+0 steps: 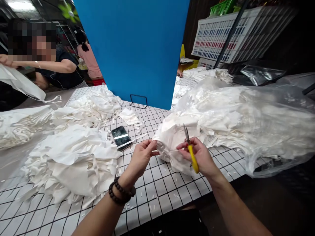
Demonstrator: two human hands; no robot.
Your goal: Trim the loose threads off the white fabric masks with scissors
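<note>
My left hand [143,151] pinches the edge of a white cloth piece [169,139] between thumb and fingers. In my right hand [197,152] is a pair of scissors [192,154] with yellow handles, its metal blades pointing up and away. The fingertips of that hand also touch the cloth, close to its near edge. The cloth hangs between both hands above the table and overlaps the white pile behind it. A dark phone [121,137] lies left of my left hand, with a thin white strip across it.
White cloth piles [78,157] cover the table's left side. A clear plastic bag [268,131] of white cloth lies right. A blue board [137,52] stands behind on a wire foot. White scraps dot the grid-patterned tablecloth [157,190]. A co-worker [66,70] handles white fabric at left.
</note>
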